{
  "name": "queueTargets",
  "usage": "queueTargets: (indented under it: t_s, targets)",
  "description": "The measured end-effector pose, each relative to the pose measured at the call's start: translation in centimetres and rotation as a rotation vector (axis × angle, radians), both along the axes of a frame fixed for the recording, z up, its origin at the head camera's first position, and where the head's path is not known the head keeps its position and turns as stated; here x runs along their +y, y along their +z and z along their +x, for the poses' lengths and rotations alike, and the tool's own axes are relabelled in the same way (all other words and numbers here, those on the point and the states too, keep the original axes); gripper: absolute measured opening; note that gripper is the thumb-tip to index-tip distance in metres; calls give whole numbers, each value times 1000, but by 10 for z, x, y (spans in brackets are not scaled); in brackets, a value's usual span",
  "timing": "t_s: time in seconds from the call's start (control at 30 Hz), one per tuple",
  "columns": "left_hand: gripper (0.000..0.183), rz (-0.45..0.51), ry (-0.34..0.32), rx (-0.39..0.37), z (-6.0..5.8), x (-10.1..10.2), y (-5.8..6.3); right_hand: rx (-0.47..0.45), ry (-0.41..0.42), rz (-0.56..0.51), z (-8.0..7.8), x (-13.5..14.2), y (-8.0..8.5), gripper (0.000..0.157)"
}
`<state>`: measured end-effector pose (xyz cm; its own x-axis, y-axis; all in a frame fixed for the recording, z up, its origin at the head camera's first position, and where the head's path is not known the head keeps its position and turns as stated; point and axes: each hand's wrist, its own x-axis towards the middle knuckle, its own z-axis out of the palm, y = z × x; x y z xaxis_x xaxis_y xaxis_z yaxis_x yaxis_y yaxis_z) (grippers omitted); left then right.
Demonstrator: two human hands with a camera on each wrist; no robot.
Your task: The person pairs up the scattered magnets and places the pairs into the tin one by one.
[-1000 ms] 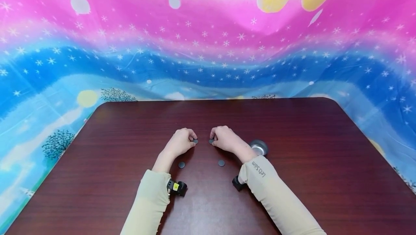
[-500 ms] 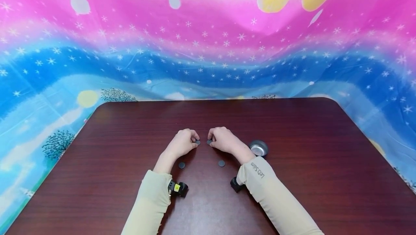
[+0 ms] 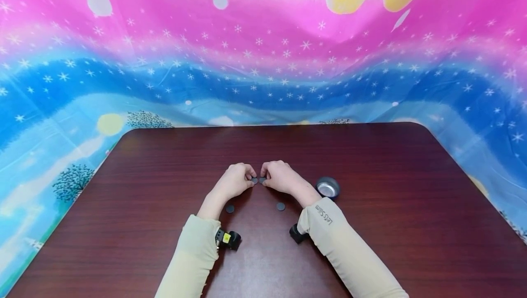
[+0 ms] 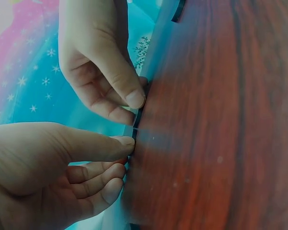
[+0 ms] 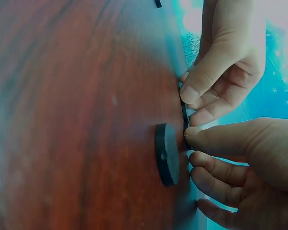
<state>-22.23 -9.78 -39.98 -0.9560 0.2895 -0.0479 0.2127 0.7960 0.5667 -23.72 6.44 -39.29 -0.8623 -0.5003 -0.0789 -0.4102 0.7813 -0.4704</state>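
Observation:
My left hand [image 3: 232, 181] pinches a small dark grey disc [image 3: 254, 181] between thumb and fingers, low at the table. Facing it, my right hand [image 3: 281, 177] pinches a matching disc [image 3: 262, 181] the same way. The two held discs stand edge to edge with hardly any gap; whether they touch I cannot tell. Fingers cover part of both. Nearer to me lie two more dark grey discs, a left one [image 3: 230, 208] and a right one [image 3: 281, 206]. The right wrist view shows a loose disc [image 5: 168, 154] close up, thick-edged and flat on the wood.
A small round metal bowl [image 3: 328, 181] stands just right of my right wrist. The reddish-brown table [image 3: 370, 151] reaches back to a colourful printed cloth [image 3: 263, 69]. Black wrist cameras hang under both sleeves, near the loose discs.
Both hands have drawn together toward the middle, each bringing its disc along, so the gap between the discs has narrowed to almost nothing. The two loose discs and the bowl have stayed put.

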Motion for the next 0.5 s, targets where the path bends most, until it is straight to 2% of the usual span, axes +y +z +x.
queueTargets:
  t_s: [0.5]
  targets:
    - [10,2,-9,5,0,-1,1,-19,-8,-14,0,-2,0,11]
